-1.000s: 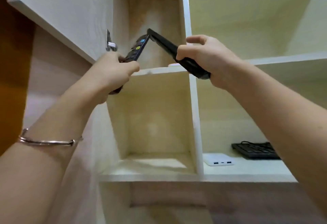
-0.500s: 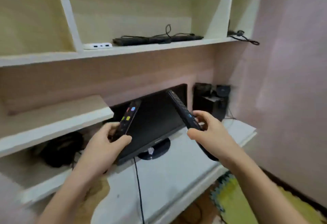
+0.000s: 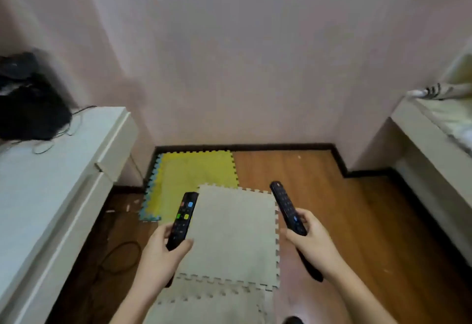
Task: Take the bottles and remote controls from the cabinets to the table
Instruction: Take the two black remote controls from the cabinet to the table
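Note:
My left hand (image 3: 159, 256) grips a black remote control with red, blue, green and yellow buttons (image 3: 183, 217), pointing up and away from me. My right hand (image 3: 310, 240) grips a second, longer black remote control (image 3: 286, 207), tilted up to the left, its lower end sticking out below my palm. Both remotes hang over the floor, in front of my body. No bottles and no cabinets are in view.
A white desk (image 3: 51, 188) runs along the left, with black items (image 3: 28, 103) and thin cables on it. Another white surface (image 3: 431, 139) stands at the right. Grey (image 3: 235, 236) and yellow (image 3: 196, 170) foam mats cover the wooden floor (image 3: 357, 221). A pink wall lies ahead.
The view has swung right and down, from the shelves and monitor to the floor between the two white surfaces. Both hands keep their remotes and sit lower in the frame.

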Tool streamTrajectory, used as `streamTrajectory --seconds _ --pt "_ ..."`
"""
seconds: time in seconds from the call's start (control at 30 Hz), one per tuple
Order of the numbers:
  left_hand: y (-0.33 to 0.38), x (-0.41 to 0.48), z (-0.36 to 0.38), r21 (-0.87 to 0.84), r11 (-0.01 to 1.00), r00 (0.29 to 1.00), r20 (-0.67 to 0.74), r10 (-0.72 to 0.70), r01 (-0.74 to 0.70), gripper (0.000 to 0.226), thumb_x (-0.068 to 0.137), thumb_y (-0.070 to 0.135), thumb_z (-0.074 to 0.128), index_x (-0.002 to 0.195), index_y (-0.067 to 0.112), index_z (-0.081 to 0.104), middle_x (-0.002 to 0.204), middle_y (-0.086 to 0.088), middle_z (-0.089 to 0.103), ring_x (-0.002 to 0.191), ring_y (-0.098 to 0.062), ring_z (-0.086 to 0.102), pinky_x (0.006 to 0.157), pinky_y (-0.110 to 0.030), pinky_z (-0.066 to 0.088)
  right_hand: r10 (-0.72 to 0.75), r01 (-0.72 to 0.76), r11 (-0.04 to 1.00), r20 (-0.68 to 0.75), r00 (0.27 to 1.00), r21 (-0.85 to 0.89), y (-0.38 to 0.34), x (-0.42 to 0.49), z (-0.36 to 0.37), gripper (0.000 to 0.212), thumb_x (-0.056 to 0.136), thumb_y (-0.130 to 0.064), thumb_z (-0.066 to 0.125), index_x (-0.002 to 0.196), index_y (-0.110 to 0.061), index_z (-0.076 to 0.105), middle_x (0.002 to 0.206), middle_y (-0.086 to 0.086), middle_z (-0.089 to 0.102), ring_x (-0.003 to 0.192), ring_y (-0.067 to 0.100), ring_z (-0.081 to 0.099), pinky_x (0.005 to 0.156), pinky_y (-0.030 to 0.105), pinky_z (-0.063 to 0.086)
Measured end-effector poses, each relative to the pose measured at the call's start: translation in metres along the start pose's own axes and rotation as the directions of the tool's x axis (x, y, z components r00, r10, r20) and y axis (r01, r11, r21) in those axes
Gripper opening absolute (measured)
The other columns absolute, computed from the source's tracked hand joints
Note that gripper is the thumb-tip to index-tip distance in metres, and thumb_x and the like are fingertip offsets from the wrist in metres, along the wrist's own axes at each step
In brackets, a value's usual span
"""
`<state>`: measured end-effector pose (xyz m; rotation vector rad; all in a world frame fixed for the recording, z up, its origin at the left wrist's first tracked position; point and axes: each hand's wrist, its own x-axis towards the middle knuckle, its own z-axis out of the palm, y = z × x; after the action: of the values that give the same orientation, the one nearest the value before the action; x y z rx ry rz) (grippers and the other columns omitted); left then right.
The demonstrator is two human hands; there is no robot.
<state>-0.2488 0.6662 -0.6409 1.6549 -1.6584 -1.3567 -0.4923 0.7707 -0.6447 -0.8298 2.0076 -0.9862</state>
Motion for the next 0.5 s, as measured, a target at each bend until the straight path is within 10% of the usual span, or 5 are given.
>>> streamTrajectory --seconds 0.2,0.5 --pt "0.028 0.029 0.192 0.097 0.995 0.966 0.253 -0.045 0.021 0.032 0.080 0.014 0.068 0.106 0.021 0.051 0.107 -0.004 0.057 0.090 -0.028 0.059 0.077 -0.034 0.041 0.311 -0.306 0.950 -0.178 0.934 0.051 0.136 0.014 -0.128 0.037 0.079 -0.011 0.066 0.104 -0.027 0.043 0.089 -0.012 0.054 0.072 -0.002 0.051 0.055 0.013 0.035" --pt "0.093 0.067 0.365 0.282 0.940 0.843 0.538 0.012 -0.193 0.030 0.082 0.012 0.066 0.105 0.020 0.050 0.102 -0.005 0.056 0.085 -0.031 0.058 0.073 -0.036 0.041 0.647 -0.574 0.761 -0.404 0.646 0.302 0.252 -0.001 -0.230 0.042 0.076 -0.013 0.070 0.112 -0.014 0.048 0.097 0.002 0.058 0.086 0.023 0.060 0.066 0.030 0.046"
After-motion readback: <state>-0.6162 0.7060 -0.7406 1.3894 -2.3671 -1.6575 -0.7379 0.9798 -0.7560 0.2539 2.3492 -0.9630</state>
